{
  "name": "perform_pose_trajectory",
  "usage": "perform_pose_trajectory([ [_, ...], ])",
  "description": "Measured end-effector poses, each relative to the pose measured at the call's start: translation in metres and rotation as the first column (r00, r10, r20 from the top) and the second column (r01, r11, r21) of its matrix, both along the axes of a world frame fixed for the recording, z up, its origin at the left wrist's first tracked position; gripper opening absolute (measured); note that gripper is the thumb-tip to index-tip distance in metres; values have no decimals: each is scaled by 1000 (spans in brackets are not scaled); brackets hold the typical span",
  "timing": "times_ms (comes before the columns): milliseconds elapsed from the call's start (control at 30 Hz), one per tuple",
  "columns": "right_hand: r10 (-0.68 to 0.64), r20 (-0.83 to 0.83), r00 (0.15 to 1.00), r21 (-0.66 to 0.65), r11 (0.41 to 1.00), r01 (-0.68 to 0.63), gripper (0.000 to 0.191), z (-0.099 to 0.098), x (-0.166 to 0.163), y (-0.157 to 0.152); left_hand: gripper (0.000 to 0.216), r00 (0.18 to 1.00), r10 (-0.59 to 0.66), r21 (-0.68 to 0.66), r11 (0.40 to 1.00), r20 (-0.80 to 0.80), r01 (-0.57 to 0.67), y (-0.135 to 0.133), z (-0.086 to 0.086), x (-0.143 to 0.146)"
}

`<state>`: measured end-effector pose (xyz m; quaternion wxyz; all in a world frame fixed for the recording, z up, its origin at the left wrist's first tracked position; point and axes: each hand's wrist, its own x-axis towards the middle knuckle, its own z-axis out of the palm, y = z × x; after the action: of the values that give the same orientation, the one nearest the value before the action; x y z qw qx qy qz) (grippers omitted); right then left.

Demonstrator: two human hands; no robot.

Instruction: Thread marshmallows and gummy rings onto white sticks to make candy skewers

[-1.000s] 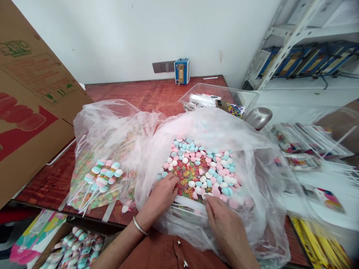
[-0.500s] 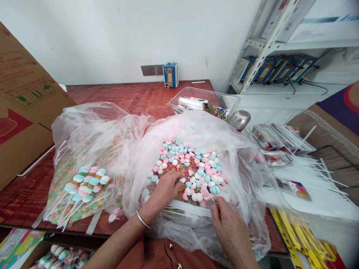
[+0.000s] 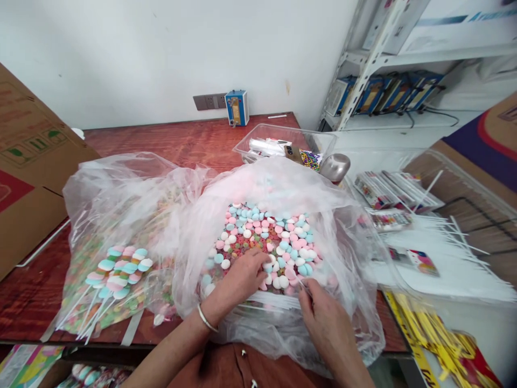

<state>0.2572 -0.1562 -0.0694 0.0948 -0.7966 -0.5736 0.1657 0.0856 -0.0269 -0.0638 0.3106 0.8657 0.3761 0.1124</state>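
Note:
A big clear plastic bag [image 3: 343, 258] lies open on the red-brown wooden table [image 3: 169, 140], full of pink, white and blue candies [image 3: 266, 237] and white sticks [image 3: 270, 299]. My left hand [image 3: 242, 277], with a metal bangle on the wrist, rests in the bag with its fingers curled among the candies. My right hand [image 3: 323, 318] pinches a thin white stick at the bag's near edge. To the left lies a second clear bag [image 3: 117, 215] with finished candy skewers [image 3: 117, 269] on top of it.
A cardboard box [image 3: 28, 178] stands at the left. A clear plastic tray [image 3: 283, 141] with small items and a metal dome [image 3: 334, 167] sit behind the bag. Packets and white sticks [image 3: 424, 226] lie at the right, before a metal shelf [image 3: 375, 59].
The view has shifted right and down a little. My left hand has slid further right into the candies. My right hand has closed on a stick at the bag's edge.

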Motion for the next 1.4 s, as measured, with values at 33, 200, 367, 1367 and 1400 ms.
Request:
perform_pose_trajectory([
  [33,-1,-1,1000,1,1000,1,22,0,-1,1,30,1000,-1,7,1000,-20,1,-2,1,1],
  [200,4,-71,997,32,999,-2,24,1,-3,7,21,999,6,7,1000,-44,-6,-2,-4,9],
  [367,-24,-365,931,135,988,78,26,5,-4,12,14,957,228,-306,937,178,-166,0,-8,6],
  [1367,31,-766,642,255,932,259,27,7,-27,41,47,627,631,-847,524,457,90,-12,-6,11],
  [1400,35,-722,691,266,936,230,29,8,-25,38,47,607,660,-856,514,443,65,-11,-6,11],
])
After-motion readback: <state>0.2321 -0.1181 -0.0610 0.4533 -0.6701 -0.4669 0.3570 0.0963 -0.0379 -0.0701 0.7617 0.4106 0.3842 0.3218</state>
